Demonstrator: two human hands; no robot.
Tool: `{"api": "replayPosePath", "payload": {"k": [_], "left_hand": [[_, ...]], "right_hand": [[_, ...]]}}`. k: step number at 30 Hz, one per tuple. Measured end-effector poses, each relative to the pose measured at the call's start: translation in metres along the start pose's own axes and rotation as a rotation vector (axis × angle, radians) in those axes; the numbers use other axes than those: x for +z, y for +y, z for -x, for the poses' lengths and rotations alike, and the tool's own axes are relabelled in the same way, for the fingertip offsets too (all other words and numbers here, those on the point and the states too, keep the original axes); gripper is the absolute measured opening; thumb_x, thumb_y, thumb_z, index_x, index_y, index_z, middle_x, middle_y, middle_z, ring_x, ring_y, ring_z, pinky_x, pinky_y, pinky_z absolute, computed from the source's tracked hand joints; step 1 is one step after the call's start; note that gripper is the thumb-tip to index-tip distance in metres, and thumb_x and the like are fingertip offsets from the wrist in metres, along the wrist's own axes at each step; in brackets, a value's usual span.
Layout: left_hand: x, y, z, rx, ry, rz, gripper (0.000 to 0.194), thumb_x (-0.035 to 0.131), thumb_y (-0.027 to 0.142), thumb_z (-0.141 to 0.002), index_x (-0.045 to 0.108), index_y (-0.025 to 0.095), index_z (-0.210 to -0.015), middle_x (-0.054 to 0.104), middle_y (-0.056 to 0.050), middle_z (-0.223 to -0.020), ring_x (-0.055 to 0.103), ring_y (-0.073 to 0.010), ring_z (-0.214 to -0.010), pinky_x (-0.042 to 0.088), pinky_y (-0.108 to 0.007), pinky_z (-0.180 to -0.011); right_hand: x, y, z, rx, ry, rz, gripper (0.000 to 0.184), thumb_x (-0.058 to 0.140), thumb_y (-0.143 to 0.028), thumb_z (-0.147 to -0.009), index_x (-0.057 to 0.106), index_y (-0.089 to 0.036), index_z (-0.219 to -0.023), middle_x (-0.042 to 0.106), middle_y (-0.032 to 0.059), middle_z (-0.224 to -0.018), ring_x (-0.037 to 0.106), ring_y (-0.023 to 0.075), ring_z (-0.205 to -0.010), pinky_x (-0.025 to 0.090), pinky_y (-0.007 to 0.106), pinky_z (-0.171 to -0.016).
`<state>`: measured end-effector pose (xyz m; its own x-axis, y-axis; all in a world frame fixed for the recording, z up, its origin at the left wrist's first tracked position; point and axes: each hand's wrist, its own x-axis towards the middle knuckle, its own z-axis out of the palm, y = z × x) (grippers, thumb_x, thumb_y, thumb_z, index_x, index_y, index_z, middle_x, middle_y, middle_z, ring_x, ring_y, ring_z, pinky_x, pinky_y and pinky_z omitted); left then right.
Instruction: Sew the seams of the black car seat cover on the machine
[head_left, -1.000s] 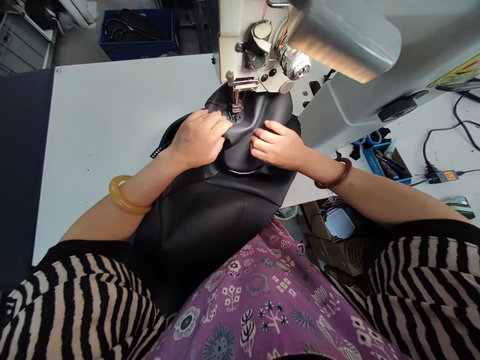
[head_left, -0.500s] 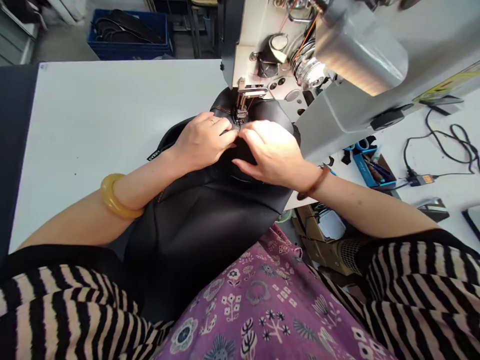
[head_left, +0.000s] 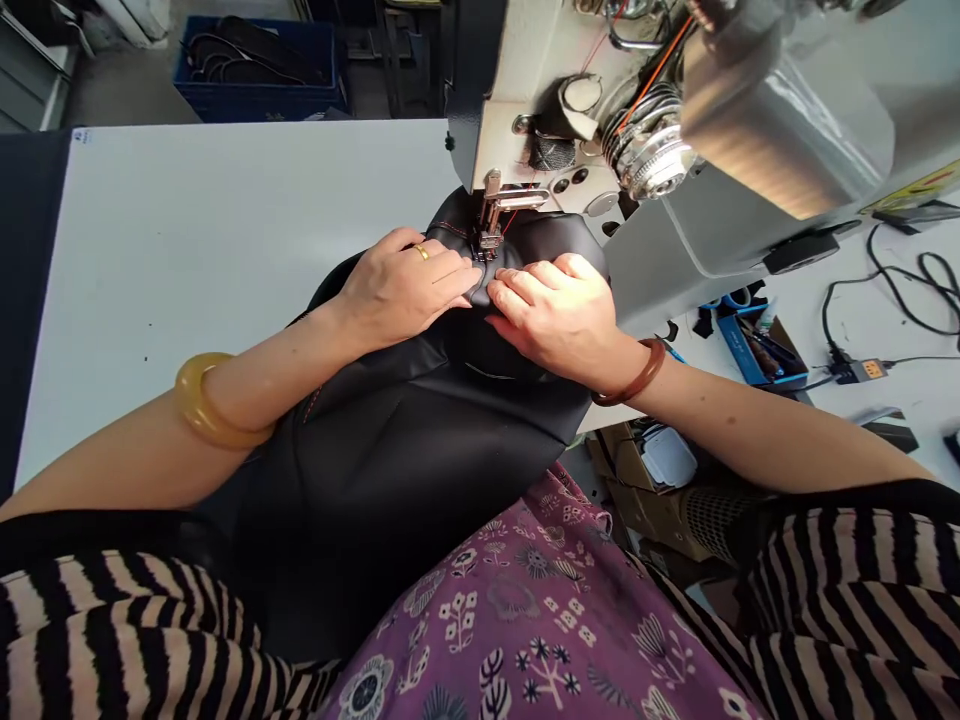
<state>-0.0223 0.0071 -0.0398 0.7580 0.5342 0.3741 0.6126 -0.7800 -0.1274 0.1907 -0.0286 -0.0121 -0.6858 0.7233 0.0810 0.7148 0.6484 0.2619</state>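
The left hand (head_left: 405, 285) was drawn together, thumb and fingers pinching a black leather cover (head_left: 420, 440) at the nine o'clock side of a seam; a gold ring (head_left: 422, 252) circled one finger. The right hand (head_left: 559, 310), also closed, pinched the cover at the three o'clock side, its fingertips just beside the left's.

At twelve o'clock from both, near the fingertips, stood the metal foot (head_left: 490, 240) of a sewing machine (head_left: 502, 150), with the cover's far end beneath it. The rest of the cover spread toward seven o'clock, creased, reaching the person's purple apron (head_left: 510, 600) at six.

A yellow bangle (head_left: 199, 400) circled the left forearm and a brown bangle (head_left: 637, 378) the right wrist. The white worktop (head_left: 225, 220) stretched out toward ten o'clock. Farther off, a blue crate (head_left: 255, 100) holding dark pieces sat between ten and eleven; a small blue box (head_left: 739, 345) of tools lay just past three, near a power strip (head_left: 862, 370).
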Motion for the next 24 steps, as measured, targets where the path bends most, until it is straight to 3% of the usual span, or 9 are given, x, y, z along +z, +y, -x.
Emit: {"api": "replayPosePath", "payload": {"k": [5,10,16,24], "left_hand": [[-0.003,0.005,0.0,-0.024,-0.01,-0.102,0.04,0.031,0.036,-0.103,0.068,0.019,-0.108,0.072,-0.007,-0.097,0.064,-0.0224,-0.086,0.047,-0.039,-0.077],[-0.001,0.014,0.001,-0.119,0.0,-0.033,0.039,0.032,0.036,-0.102,0.067,0.02,-0.112,0.07,-0.008,-0.095,0.065,-0.023,-0.09,0.047,-0.04,-0.079],[0.004,0.022,0.001,-0.232,-0.002,0.012,0.041,0.029,0.027,-0.101,0.066,0.016,-0.114,0.069,-0.012,-0.092,0.065,-0.0258,-0.093,0.047,-0.044,-0.082],[0.008,0.032,-0.001,-0.251,0.011,-0.136,0.043,0.027,0.023,-0.1,0.067,0.013,-0.113,0.07,-0.014,-0.097,0.066,-0.0258,-0.088,0.048,-0.045,-0.076]], "right_hand": [[0.005,0.003,-0.002,0.02,0.088,-0.083,0.038,0.03,-0.032,-0.101,0.065,-0.02,-0.093,0.067,0.0053,-0.093,0.056,0.0189,-0.084,0.039,0.035,-0.076],[0.008,0.01,-0.002,0.009,0.097,-0.132,0.041,0.026,-0.03,-0.102,0.065,-0.02,-0.093,0.067,0.0049,-0.093,0.057,0.019,-0.085,0.039,0.035,-0.076],[0.01,0.018,-0.006,-0.019,0.079,-0.146,0.046,0.022,-0.028,-0.102,0.067,-0.02,-0.098,0.068,0.0054,-0.097,0.057,0.0199,-0.088,0.039,0.037,-0.078],[0.022,0.027,-0.011,-0.023,0.147,-0.294,0.041,0.028,-0.034,-0.099,0.066,-0.022,-0.107,0.067,0.0071,-0.092,0.056,0.0218,-0.093,0.041,0.039,-0.087]]}}
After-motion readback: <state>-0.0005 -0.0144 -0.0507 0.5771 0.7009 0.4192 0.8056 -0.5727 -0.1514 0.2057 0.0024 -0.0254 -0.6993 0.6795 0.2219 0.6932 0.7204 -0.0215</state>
